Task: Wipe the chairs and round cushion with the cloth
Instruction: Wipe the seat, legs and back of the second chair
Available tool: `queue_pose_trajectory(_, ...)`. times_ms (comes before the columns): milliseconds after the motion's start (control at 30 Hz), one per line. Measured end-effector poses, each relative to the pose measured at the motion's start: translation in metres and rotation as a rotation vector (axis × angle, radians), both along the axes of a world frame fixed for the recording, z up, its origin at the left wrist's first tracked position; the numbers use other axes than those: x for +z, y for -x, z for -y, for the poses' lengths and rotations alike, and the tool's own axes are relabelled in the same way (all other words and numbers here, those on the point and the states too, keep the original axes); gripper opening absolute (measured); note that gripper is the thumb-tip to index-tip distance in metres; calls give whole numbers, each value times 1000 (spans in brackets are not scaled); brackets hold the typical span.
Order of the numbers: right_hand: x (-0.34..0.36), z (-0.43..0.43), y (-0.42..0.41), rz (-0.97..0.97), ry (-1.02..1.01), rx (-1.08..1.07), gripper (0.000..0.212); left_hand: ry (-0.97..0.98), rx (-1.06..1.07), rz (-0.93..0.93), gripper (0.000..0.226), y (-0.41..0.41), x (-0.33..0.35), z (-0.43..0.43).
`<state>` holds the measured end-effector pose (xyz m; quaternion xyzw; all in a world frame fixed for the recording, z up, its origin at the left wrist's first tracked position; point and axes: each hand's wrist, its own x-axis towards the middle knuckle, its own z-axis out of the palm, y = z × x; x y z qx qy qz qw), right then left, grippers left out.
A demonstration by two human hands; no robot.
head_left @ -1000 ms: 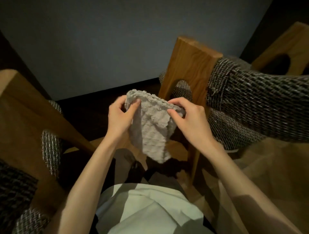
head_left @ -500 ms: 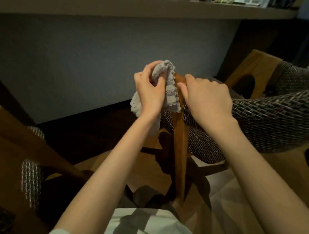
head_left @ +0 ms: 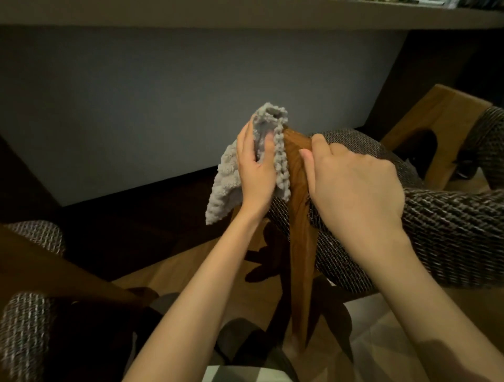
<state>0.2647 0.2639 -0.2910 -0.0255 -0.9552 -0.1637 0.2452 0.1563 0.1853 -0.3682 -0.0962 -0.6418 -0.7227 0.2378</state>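
Background is mostly a big matte grey-blue wall. Right above the wall there's a pale ledge running the whole width, with some stuff on its far right end, too blurry to make out. Just right of the wall is a dark panel. Along the foot of the wall there's a dark floor strip, then warm wood flooring further out from it.

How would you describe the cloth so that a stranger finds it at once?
Before the dark wall stands an upright wooden chair panel. The left hand holds the cloth against its top. It alone is pale grey and bumpy.
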Motion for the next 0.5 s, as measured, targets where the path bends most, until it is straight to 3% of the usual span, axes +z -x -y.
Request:
queue_pose_trajectory(200,-4,1,3,-43,-19,-8,42,13,-69,206,59,7,-8,13)
queue_pose_trajectory(333,-6,1,3,-101,-51,-21,45,199,58,-64,42,-16,10,-6)
queue_pose_trajectory(500,-18,0,-2,-216,49,48,38,245,65,-74,38,-11,5,-2)
